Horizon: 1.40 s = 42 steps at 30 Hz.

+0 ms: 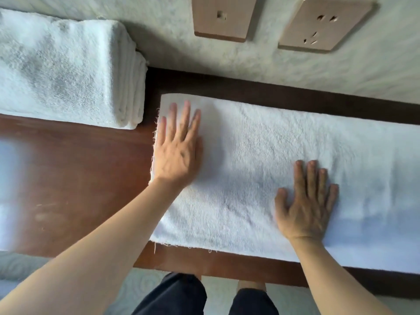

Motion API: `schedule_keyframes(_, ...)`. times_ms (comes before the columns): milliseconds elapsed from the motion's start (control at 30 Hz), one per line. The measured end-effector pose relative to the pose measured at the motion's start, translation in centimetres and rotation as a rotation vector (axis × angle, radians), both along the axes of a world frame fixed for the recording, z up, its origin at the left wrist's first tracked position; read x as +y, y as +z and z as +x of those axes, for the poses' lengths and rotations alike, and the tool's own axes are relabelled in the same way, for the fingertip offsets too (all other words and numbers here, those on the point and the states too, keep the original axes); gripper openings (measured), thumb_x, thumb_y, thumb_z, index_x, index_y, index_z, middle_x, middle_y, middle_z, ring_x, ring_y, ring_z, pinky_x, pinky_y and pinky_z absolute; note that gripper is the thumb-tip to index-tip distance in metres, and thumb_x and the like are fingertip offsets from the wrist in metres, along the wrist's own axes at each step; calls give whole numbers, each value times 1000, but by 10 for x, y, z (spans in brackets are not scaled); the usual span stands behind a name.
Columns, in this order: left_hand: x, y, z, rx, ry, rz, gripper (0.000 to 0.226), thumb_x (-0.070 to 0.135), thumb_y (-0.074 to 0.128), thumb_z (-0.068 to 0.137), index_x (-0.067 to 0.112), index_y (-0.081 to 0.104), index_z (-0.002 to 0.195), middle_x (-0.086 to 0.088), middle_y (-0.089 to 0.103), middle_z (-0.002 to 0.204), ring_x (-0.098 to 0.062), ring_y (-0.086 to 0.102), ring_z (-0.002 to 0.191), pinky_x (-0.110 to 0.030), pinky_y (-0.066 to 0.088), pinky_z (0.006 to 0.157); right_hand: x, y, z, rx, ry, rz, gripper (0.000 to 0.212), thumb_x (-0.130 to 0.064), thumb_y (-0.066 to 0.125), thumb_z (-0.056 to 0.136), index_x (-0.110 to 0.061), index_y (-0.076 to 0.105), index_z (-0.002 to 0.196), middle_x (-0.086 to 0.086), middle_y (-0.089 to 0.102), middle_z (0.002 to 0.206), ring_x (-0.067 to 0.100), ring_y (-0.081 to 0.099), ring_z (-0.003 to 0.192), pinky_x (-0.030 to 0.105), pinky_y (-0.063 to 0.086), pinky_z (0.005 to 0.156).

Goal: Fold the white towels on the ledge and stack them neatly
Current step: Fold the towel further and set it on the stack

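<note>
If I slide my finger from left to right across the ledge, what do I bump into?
Towel stack → left hand → right hand. Both hands lie flat on the spread towel, which runs on to the right edge.

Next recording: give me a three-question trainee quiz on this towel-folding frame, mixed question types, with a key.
1. True or false: the left hand grips a bunched corner of the long flat white terry towel.
2. Where does the stack of folded white towels sit? A) left of the flat towel, apart from it B) on top of it C) on the floor
3. Fill in: the right hand lies ____ on the flat towel, fingers straight.

Key: 1 false, it presses flat near the towel's left end. 2 A, on the brown wooden ledge. 3 flat.
</note>
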<state>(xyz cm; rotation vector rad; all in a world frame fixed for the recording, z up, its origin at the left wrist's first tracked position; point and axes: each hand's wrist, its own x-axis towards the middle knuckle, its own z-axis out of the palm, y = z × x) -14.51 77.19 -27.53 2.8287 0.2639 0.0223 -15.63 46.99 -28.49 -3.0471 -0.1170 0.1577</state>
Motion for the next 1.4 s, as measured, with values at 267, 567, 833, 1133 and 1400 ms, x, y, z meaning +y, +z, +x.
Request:
schedule_keyframes(267,-45,-11,-87,134,-296,59,64,52,33,104,29,16,161,0,8,169,-26,1,156,-50,9,126,-1,0,0,12,-7,45,73,-50,33,94,-33,10,161,-2,5,170,21,-2,157,54,2,125)
schedule_keyframes(567,3,1,-124,293,47,125,67,60,16,101,33,5,161,1,-1,170,-29,-4,156,-52,-5,125,0,0,-4,17,-7,78,71,-51,28,95,-31,10,161,0,4,170,23,-2,157,56,1,124)
schedule_keyframes(833,-135,9,-48,139,-236,-126,63,52,23,104,26,20,161,-4,3,169,-26,-5,156,-46,-2,126,-4,-4,-2,-34,26,128,68,-49,33,98,-24,23,160,4,14,169,28,6,156,57,5,124)
schedule_keyframes(1133,-167,-6,-30,112,-279,18,59,48,28,105,30,18,160,2,11,169,-25,4,156,-50,10,125,-82,-1,9,-32,295,147,52,-38,34,106,-26,33,157,6,21,167,25,13,156,52,15,124)
schedule_keyframes(1400,-328,0,47,138,-371,-144,61,47,20,105,24,13,162,-4,-1,169,-29,-8,156,-49,-2,126,-201,1,45,21,147,18,57,-45,29,106,-27,24,160,7,13,168,24,6,157,49,14,125)
